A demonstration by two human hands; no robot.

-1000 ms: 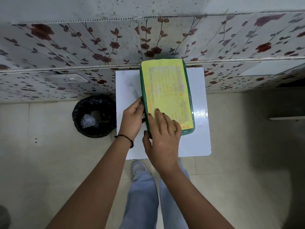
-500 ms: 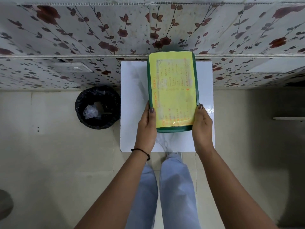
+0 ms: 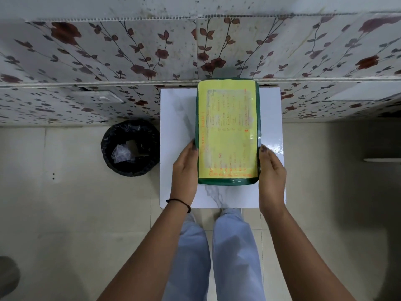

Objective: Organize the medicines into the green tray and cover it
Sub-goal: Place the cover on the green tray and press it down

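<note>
The green tray lies lengthwise on a small white table, closed by a lid whose top is a yellow sheet with orange print. No medicines show; the lid hides the inside. My left hand presses against the tray's left side near the front corner. My right hand presses against its right side, thumb tip on the rim. Both hands clasp the tray between them.
A black bin lined with a black bag stands on the floor left of the table. A wall with flower-pattern covering runs just behind the table. My legs in pale trousers stand at its front edge.
One second ago my right hand lay flat on the lid's near left corner; it has moved to the tray's right side. The tray now lies straight instead of skewed.
</note>
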